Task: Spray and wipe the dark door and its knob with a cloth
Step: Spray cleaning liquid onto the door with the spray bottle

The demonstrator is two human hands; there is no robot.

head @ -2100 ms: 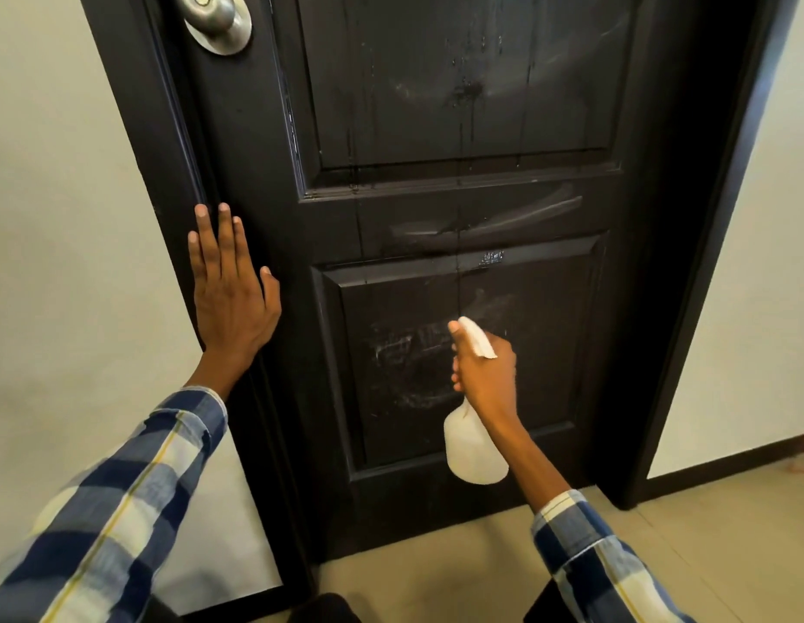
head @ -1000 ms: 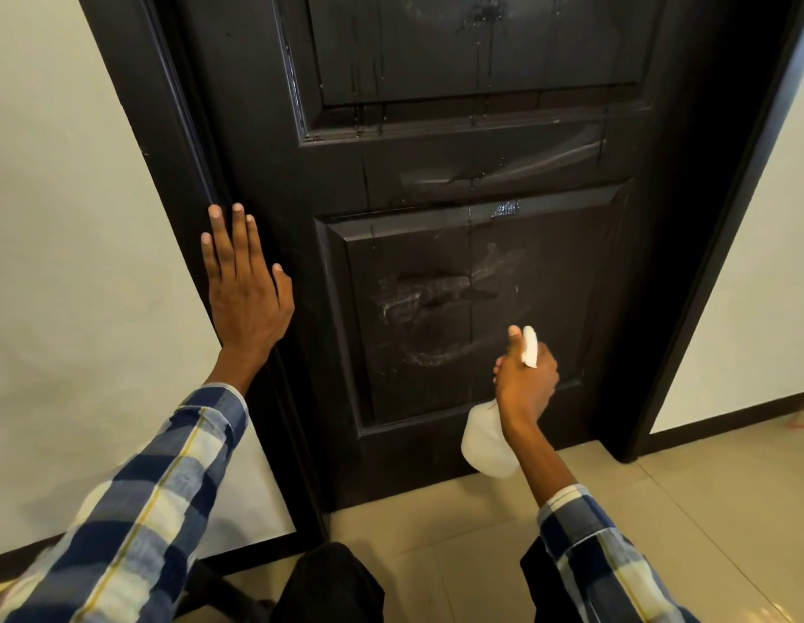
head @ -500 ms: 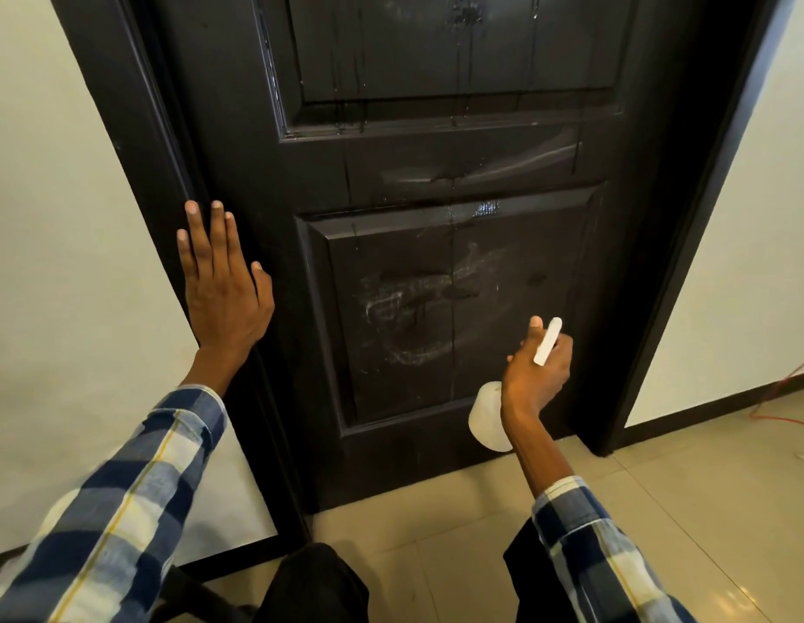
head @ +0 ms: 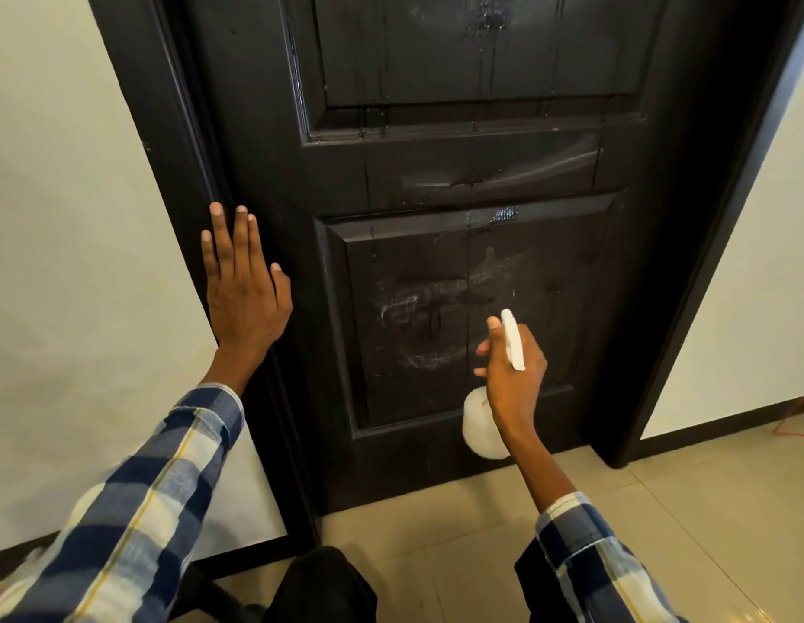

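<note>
The dark paneled door [head: 458,164] fills the middle of the head view. Wet drips run down its upper panel, and whitish smears mark the lower panel [head: 436,317]. My left hand [head: 243,290] presses flat against the door's left edge, fingers straight and pointing up. My right hand [head: 512,370] grips a white spray bottle [head: 485,429] in front of the lower panel, its nozzle aimed at the smeared patch. The knob is out of view, and no cloth is visible.
A dark door frame [head: 724,245] runs down both sides, with pale walls [head: 67,263] beyond it. Beige floor tiles [head: 661,510] lie below the door. My dark trouser knees [head: 319,586] show at the bottom edge. An orange cord [head: 796,424] lies at the far right.
The view dropped from the knob to the lower panel. My right hand with the bottle swung down and right, then came back up toward the smeared patch. My left hand stayed pressed on the door.
</note>
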